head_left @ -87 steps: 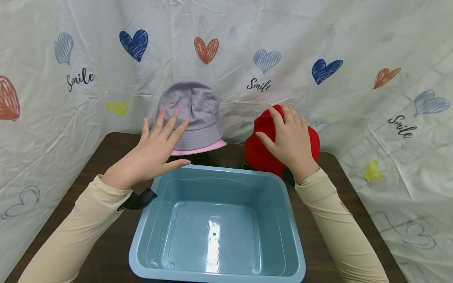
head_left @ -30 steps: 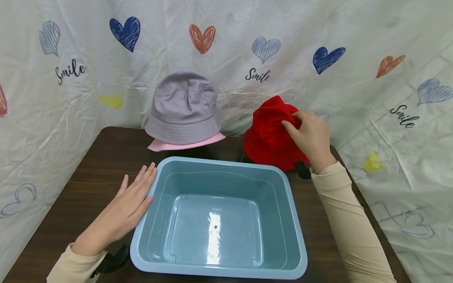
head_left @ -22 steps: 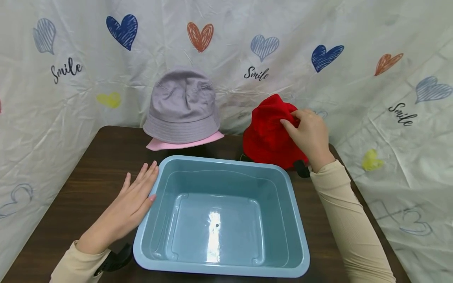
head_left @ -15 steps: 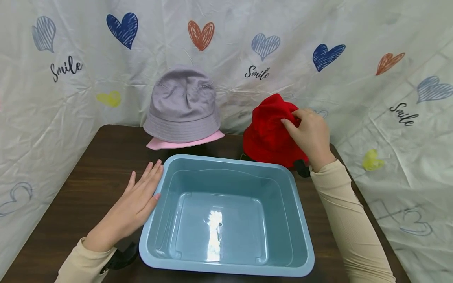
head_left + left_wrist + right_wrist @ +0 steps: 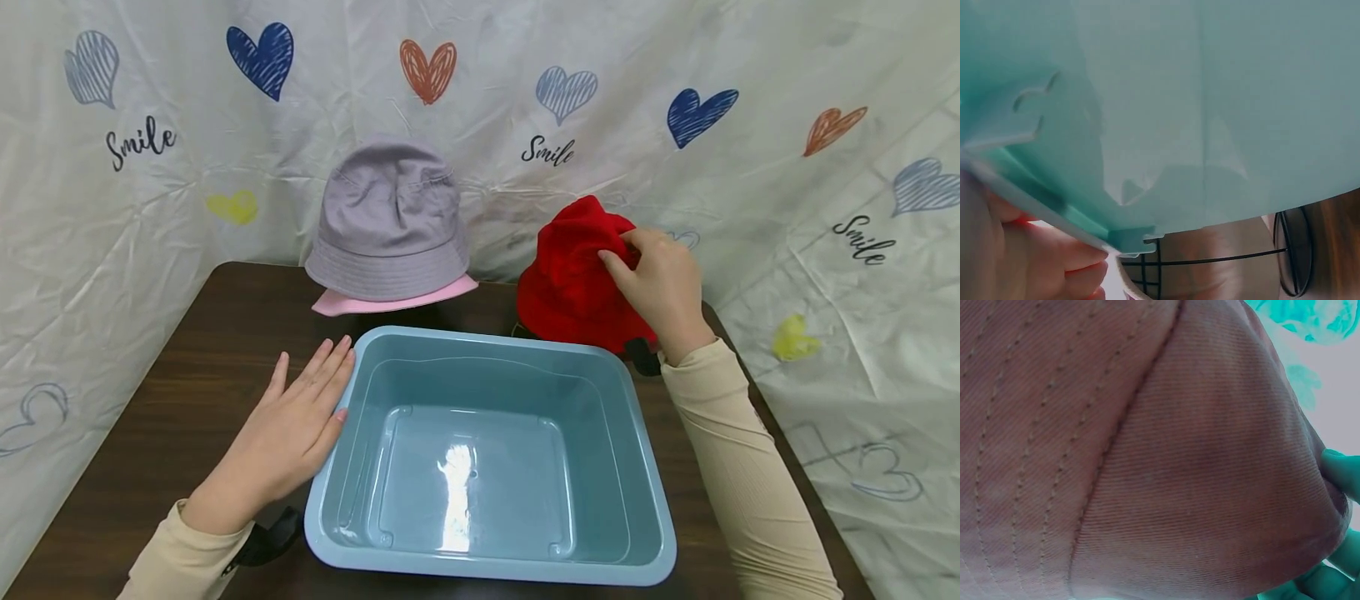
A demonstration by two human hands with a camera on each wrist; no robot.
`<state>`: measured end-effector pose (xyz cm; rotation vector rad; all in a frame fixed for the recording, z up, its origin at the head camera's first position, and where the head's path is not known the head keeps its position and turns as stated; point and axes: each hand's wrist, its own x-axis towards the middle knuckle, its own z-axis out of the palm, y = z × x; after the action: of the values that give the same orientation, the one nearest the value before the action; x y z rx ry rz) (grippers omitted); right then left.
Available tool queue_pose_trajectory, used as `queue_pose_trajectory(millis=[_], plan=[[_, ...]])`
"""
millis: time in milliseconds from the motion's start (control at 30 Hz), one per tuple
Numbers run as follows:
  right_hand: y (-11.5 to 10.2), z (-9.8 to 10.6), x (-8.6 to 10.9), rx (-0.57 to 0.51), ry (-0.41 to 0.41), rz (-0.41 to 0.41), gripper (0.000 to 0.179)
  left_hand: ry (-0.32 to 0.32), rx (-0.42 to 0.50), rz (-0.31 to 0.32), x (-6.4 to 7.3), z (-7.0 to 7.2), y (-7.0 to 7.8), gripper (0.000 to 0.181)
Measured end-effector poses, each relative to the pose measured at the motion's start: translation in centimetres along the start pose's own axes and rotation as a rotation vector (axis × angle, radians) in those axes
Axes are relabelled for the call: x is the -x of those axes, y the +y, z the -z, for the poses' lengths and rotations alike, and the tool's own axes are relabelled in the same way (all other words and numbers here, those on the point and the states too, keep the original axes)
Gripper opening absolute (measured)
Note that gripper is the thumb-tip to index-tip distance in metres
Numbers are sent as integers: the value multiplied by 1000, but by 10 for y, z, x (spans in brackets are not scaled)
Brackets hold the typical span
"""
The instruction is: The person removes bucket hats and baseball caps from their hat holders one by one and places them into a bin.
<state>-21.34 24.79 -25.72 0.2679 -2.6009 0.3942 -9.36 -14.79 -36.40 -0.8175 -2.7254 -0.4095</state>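
A light blue plastic basin (image 5: 487, 568) stands at the front of the table. Against its left rim lies my left hand (image 5: 285, 433), fingers straight. The left wrist view has my fingers (image 5: 1054, 256) at the rim, beside the basin's outer wall (image 5: 1147, 94). Behind the basin on the right is a red bucket hat (image 5: 573, 283); my right hand (image 5: 663, 287) pinches its crown between thumb and fingers. Up close, in the right wrist view, the hat's stitched cloth (image 5: 1197, 444) looks brownish, and my fingertips (image 5: 1344, 472) grip its top.
A grey-purple bucket hat (image 5: 390, 221) with a pink brim (image 5: 397, 304) beneath it stands at the back left. Black wire (image 5: 1222, 257) shows below the basin in the left wrist view. A white cloth (image 5: 480, 50) printed with hearts hangs behind the dark wooden table (image 5: 172, 367).
My left hand has come down from before the grey-purple hat to the basin's rim, and the basin has slid right with it. My right hand has gone from over the red hat to pinching it.
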Motion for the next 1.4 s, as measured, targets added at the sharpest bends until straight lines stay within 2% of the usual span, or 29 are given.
queue_pose_trajectory(millis=[233, 400, 700, 933, 1200, 1400], plan=[[0, 2, -3, 2, -15, 2, 33, -30, -18, 32, -12, 8, -4, 56], [-1, 2, -3, 13, -11, 12, 33, -65, -8, 54, -18, 5, -6, 57], [0, 2, -4, 4, 2, 7, 32, -64, 20, 43, -19, -3, -7, 58], [2, -2, -6, -38, 52, 31, 26, -96, 29, 55, -18, -2, -8, 59], [5, -3, -7, -64, 73, 36, 21, -113, 47, 64, -18, -2, -9, 60], [7, -6, -4, -125, 115, 50, 19, -132, 53, 65, -15, -1, -8, 60]])
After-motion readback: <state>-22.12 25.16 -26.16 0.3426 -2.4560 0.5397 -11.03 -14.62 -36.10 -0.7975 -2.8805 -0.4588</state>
